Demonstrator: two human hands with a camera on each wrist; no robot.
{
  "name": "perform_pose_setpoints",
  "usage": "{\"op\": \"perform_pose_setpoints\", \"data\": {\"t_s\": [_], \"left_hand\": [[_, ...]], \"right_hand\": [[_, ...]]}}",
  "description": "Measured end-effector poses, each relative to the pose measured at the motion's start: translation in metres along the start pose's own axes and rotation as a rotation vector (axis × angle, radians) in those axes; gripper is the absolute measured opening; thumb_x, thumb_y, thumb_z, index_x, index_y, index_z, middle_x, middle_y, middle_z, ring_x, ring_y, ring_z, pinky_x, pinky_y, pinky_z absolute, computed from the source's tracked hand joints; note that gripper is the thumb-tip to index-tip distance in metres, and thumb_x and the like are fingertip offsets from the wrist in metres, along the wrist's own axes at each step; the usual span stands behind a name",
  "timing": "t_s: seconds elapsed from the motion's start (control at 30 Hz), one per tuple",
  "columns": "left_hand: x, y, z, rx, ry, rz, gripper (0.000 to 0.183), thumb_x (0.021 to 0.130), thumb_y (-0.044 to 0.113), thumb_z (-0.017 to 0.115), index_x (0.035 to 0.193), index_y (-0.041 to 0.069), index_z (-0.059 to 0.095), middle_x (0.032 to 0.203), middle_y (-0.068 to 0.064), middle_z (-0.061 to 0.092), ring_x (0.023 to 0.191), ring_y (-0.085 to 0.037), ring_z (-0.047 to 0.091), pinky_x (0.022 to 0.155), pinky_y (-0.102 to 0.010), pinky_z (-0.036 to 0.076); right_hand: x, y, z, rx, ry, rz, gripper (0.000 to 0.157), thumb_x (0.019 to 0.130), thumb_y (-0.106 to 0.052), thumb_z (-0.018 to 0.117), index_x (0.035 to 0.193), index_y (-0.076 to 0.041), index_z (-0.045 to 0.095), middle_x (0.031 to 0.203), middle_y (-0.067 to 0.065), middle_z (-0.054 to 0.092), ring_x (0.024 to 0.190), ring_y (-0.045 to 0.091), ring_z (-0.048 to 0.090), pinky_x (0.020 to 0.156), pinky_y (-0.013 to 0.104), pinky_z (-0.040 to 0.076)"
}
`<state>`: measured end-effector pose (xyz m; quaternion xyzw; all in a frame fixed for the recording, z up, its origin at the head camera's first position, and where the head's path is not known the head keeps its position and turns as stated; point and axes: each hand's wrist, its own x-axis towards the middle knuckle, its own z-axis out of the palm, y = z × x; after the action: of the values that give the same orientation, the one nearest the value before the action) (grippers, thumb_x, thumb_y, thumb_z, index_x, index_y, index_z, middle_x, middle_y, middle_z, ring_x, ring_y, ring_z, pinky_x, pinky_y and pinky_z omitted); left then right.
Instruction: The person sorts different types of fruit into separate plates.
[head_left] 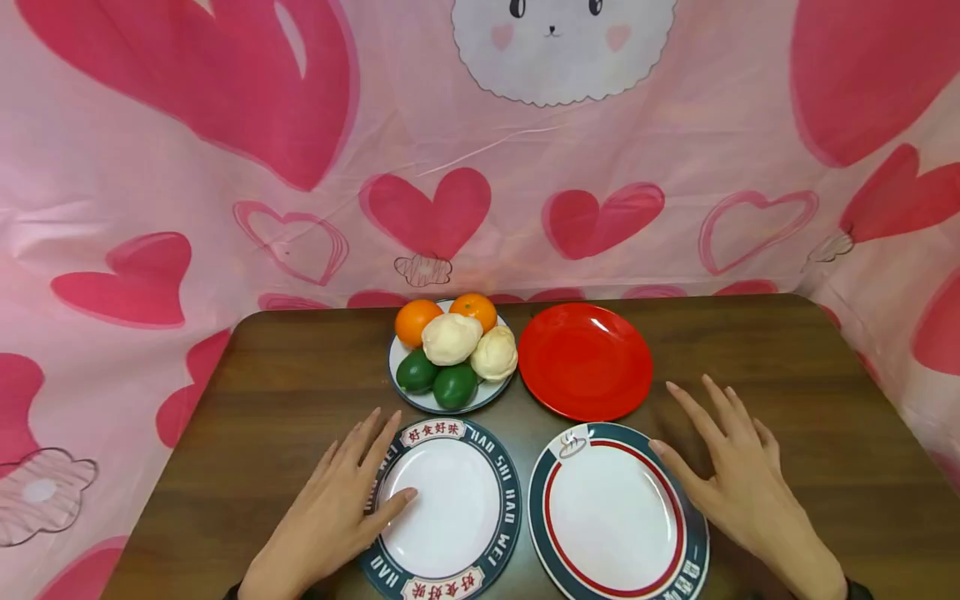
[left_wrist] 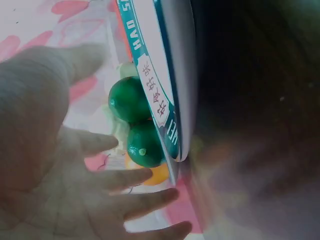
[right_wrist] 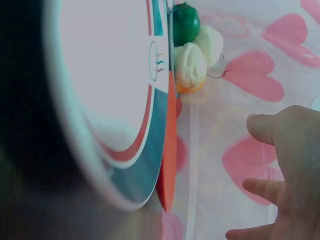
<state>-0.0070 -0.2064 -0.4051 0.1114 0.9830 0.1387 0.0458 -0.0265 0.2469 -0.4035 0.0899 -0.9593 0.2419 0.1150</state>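
Observation:
In the head view my left hand, fingers straight and spread, is over the left edge of a white plate with a dark lettered rim. My right hand, also spread, is beside the right edge of a white plate with a red ring and dark rim; whether its thumb touches the rim I cannot tell. Both hands hold nothing. In the wrist views, the left hand and right hand show extended fingers, and the lettered plate and the red-ringed plate appear edge-on.
Behind, a small plate bears oranges, green lime-like fruits and pale cream, lumpy items. A red plate stands to its right. A heart-patterned cloth hangs behind the brown wooden table.

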Motion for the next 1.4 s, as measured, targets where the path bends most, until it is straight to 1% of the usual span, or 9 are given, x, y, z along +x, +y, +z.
{"op": "perform_pose_setpoints", "data": {"t_s": [0.13,0.27,0.33,0.5,0.63,0.77,0.87,1.13,1.4], "left_hand": [[-0.006,-0.001,-0.001,-0.078,-0.044,-0.13,0.093,0.082,0.067,0.059,0.158,0.032,0.017,0.149,-0.015,0.039,0.123,-0.035,0.052,0.096,-0.057,0.044],[-0.009,0.0,0.0,-0.228,-0.139,-0.278,0.096,0.081,0.068,0.06,0.158,0.029,0.018,0.135,-0.014,0.043,0.108,-0.027,0.053,0.085,-0.048,0.053],[-0.01,0.001,0.003,-0.287,-0.168,-0.313,0.097,0.081,0.068,0.06,0.158,0.027,0.018,0.131,-0.013,0.043,0.104,-0.025,0.052,0.085,-0.045,0.053],[-0.009,0.004,0.009,-0.35,-0.15,-0.313,0.088,0.087,0.055,0.062,0.157,0.022,0.02,0.131,-0.013,0.045,0.104,-0.023,0.051,0.091,-0.045,0.051],[-0.007,0.006,0.015,-0.383,-0.125,-0.301,0.082,0.091,0.04,0.063,0.158,0.02,0.02,0.133,-0.015,0.046,0.105,-0.023,0.052,0.093,-0.044,0.05],[-0.007,0.007,0.02,-0.412,-0.135,-0.31,0.08,0.092,0.032,0.063,0.158,0.018,0.019,0.133,-0.016,0.045,0.104,-0.022,0.051,0.092,-0.042,0.05],[-0.007,0.007,0.022,-0.417,-0.151,-0.325,0.081,0.092,0.031,0.062,0.158,0.018,0.017,0.133,-0.016,0.044,0.103,-0.022,0.051,0.091,-0.041,0.051],[-0.008,0.007,0.026,-0.41,-0.164,-0.345,0.082,0.092,0.031,0.063,0.158,0.019,0.016,0.129,-0.015,0.044,0.1,-0.021,0.053,0.086,-0.038,0.053],[-0.013,0.008,0.027,-0.416,-0.149,-0.347,0.081,0.092,0.031,0.062,0.158,0.02,0.015,0.129,-0.016,0.044,0.098,-0.022,0.054,0.085,-0.04,0.053]], "right_hand": [[0.009,-0.011,0.005,0.042,-0.004,-0.041,0.076,0.084,-0.046,0.07,0.152,-0.033,0.037,0.158,0.018,0.028,0.143,0.05,0.024,0.097,0.079,0.016],[0.029,-0.028,0.011,0.048,-0.02,-0.119,0.082,0.082,-0.045,0.071,0.154,-0.034,0.033,0.157,0.015,0.031,0.141,0.049,0.027,0.097,0.077,0.022],[0.044,-0.039,0.016,0.044,-0.016,-0.176,0.084,0.082,-0.047,0.071,0.154,-0.034,0.031,0.156,0.013,0.032,0.141,0.046,0.029,0.097,0.075,0.025],[0.09,-0.08,0.025,0.014,-0.03,-0.311,0.084,0.084,-0.057,0.063,0.156,-0.036,0.025,0.158,0.01,0.029,0.144,0.037,0.025,0.103,0.072,0.025],[0.124,-0.123,0.034,-0.046,-0.055,-0.437,0.082,0.086,-0.064,0.054,0.156,-0.037,0.022,0.161,0.01,0.024,0.146,0.036,0.022,0.105,0.07,0.026],[0.155,-0.156,0.055,-0.09,-0.061,-0.578,0.08,0.088,-0.066,0.047,0.157,-0.033,0.025,0.158,0.012,0.028,0.143,0.037,0.027,0.104,0.065,0.03],[0.172,-0.169,0.073,-0.101,-0.089,-0.61,0.081,0.087,-0.069,0.047,0.156,-0.033,0.026,0.155,0.012,0.032,0.14,0.035,0.03,0.104,0.062,0.032],[0.189,-0.181,0.113,-0.102,-0.178,-0.63,0.082,0.083,-0.073,0.049,0.153,-0.033,0.032,0.151,0.01,0.038,0.136,0.032,0.035,0.104,0.06,0.032],[0.189,-0.181,0.13,-0.125,-0.205,-0.675,0.077,0.085,-0.073,0.046,0.148,-0.03,0.04,0.143,0.01,0.044,0.129,0.031,0.041,0.1,0.054,0.034]]}}
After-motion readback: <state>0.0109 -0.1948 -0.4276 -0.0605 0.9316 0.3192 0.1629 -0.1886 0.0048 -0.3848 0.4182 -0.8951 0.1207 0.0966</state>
